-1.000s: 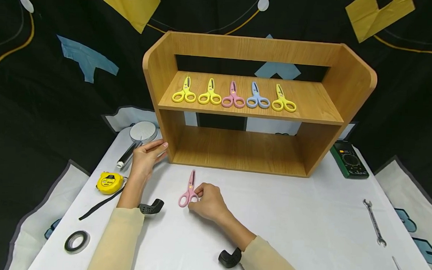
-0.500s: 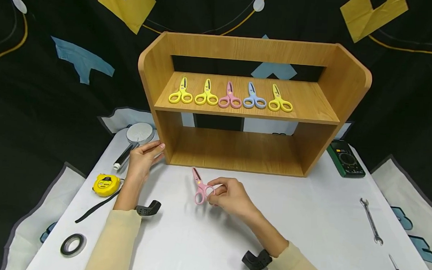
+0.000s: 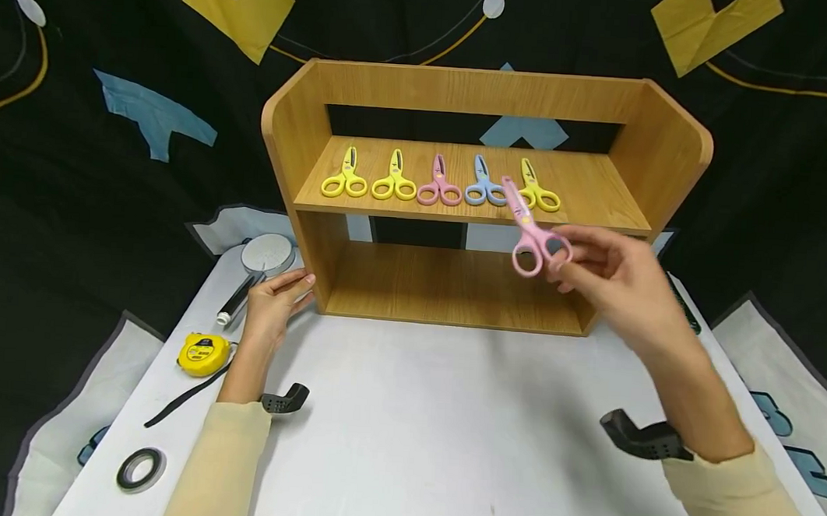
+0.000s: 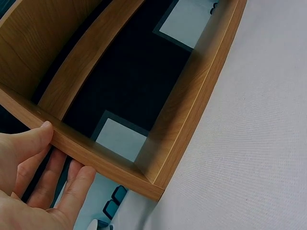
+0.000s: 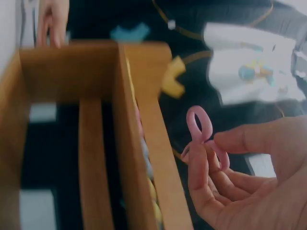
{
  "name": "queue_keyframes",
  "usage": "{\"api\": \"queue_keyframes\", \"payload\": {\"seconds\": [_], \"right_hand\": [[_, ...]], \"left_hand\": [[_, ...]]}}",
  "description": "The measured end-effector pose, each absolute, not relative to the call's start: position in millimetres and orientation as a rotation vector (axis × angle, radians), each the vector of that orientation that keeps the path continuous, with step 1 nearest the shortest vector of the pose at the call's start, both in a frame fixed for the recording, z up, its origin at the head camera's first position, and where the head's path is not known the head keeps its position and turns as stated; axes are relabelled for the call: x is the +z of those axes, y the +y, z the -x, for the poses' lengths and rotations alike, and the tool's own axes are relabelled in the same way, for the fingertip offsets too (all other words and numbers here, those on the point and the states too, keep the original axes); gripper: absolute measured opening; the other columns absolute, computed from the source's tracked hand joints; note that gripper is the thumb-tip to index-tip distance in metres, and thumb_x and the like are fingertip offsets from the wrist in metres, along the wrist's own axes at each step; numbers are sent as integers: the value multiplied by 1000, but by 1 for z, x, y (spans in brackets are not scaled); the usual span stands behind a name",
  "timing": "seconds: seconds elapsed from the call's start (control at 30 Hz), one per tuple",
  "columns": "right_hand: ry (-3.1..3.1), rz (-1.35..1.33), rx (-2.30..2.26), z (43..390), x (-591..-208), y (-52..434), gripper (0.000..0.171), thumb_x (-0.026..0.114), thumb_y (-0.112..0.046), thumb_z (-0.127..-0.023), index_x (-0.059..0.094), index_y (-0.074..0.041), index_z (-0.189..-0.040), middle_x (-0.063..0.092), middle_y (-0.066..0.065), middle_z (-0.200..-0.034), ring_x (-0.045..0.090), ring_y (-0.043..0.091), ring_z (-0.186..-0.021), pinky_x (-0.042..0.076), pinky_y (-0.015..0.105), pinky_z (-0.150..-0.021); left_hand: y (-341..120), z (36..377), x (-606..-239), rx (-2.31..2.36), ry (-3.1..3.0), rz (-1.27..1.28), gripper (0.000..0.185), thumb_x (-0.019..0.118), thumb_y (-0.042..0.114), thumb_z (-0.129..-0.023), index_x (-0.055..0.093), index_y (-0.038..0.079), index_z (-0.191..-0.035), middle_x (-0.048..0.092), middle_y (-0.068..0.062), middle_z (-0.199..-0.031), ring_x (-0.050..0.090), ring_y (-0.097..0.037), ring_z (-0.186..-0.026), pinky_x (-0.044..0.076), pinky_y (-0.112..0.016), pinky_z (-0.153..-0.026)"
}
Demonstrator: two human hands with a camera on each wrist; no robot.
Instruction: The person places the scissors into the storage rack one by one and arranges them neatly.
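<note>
Pink plastic, that is what the right hand (image 3: 612,280) is carrying: a small pair of pink scissors (image 3: 530,233) pinched by the finger loops between thumb and fingertips, blades shut and pointing up toward eleven o'clock. They hang in the air in front of the wooden shelf (image 3: 483,199), just at its upper board, at about four o'clock from the yellow pair (image 3: 538,190) that ends the row of five lying there.

They look light to me, a child's craft pair, stiff in the handles and easy to swing with two fingers. The smooth loops could slip or twist in so loose a pinch, so the rings themselves seem the right place to hold, well away from the blades. The right wrist view is blurred, but one loop stands clear above the curled fingers.

At nine o'clock the left hand (image 3: 274,301) rests with fingers extended against the shelf's side panel, the thumb lying along its front edge.
</note>
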State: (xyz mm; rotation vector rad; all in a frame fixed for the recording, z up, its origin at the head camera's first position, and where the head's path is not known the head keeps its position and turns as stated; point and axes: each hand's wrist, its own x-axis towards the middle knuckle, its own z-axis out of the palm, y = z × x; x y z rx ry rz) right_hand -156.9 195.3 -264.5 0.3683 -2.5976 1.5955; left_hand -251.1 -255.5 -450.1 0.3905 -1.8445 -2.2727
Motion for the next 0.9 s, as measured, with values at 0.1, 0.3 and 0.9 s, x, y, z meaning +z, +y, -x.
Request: {"api": "queue_keyframes", "payload": {"seconds": [0.1, 0.3, 0.9], "right_hand": [[-2613, -241, 1470, 177, -246, 217, 44, 66, -23, -103, 56, -9, -144, 68, -2, -106, 65, 15, -89, 61, 12, -77], [-2669, -43, 1336, 224, -229, 241, 50, 57, -30, -107, 50, -4, -150, 59, -2, -109, 60, 10, -92, 56, 8, -72], [-2940, 71, 1034, 263, -247, 254, 59, 56, -45, -105, 54, -2, -145, 49, 25, -140, 44, 39, -117, 52, 44, -85]], "left_hand": [[-256, 252, -451, -2270, -1841, -397, 39, 83, 9, -87, 72, 0, -124, 74, 3, -100, 73, -8, -93, 62, -36, -96], [-256, 252, -451, -2284, -1838, -382, 38, 83, 10, -87, 73, 1, -123, 75, 5, -98, 73, -7, -93, 61, -36, -97], [-253, 254, -454, -2273, -1869, -372, 42, 82, 11, -89, 70, -2, -127, 75, 6, -98, 73, -8, -94, 60, -39, -101]]}}
